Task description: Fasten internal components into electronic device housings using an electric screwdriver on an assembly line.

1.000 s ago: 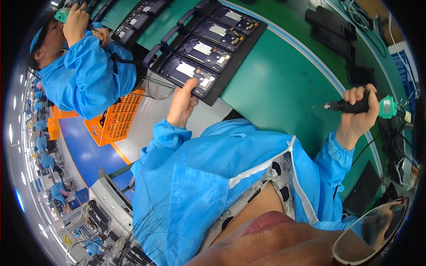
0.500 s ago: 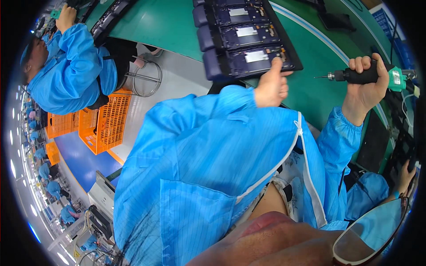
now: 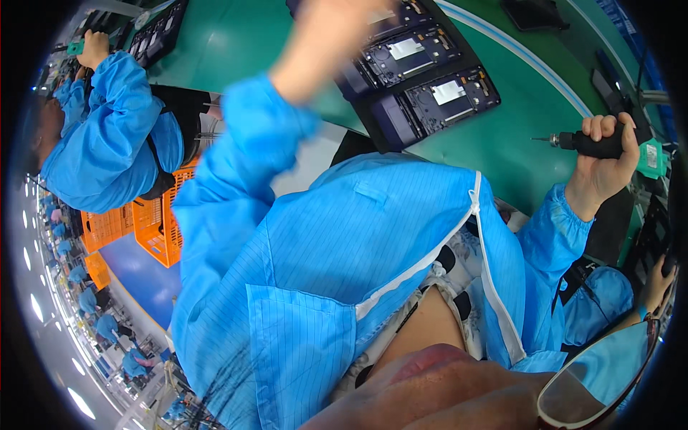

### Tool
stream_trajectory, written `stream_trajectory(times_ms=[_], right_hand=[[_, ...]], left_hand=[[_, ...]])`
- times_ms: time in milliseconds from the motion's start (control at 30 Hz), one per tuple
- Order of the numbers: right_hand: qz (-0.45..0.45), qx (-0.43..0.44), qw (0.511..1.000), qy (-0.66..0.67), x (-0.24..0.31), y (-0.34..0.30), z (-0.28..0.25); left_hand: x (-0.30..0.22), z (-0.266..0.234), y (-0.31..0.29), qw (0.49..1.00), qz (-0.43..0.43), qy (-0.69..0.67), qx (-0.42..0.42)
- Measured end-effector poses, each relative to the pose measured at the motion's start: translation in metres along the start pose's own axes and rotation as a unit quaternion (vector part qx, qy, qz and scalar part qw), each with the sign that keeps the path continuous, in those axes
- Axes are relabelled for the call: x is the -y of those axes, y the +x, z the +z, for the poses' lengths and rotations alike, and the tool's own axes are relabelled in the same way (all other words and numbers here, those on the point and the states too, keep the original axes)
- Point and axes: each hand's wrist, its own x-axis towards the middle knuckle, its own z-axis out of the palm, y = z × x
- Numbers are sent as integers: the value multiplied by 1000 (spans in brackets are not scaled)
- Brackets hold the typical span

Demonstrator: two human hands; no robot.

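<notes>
My right hand [image 3: 602,161] is wrapped round the black grip of an electric screwdriver [image 3: 652,156] with a green rear part. Its thin bit points left over the green bench. My left hand [image 3: 330,50] is smeared by motion above the far left part of a black tray [image 3: 374,123], and its fingers cannot be made out. Several dark electronic housings lie in a row on that tray. The nearest housing [image 3: 469,104] carries a white rectangular patch and small exposed parts; my left hand and forearm partly cover the farther ones.
The green bench [image 3: 516,140] curves away, with a pale strip along it. A co-worker in blue [image 3: 107,143] works at the left beside another tray of parts [image 3: 159,32]. Orange crates [image 3: 154,229] stand on the floor there. Another person's hand [image 3: 656,283] shows at the right.
My left hand has left the nearest housing and swung up and left. The tray now sits at a more tilted angle. My right hand with the screwdriver has shifted slightly right and down.
</notes>
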Motion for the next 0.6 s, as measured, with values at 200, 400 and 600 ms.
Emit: stream_trajectory(times_ms=[200,400,600], right_hand=[[50,13,998,35,-20,-6,10],[37,2,999,-19,-10,-19,-4],[25,23,999,7,-18,-5,-10]], left_hand=[[208,-157,101,961,-157,180,-137],[257,-117,87,909,-187,307,210],[236,-105,17,924,-229,249,176]])
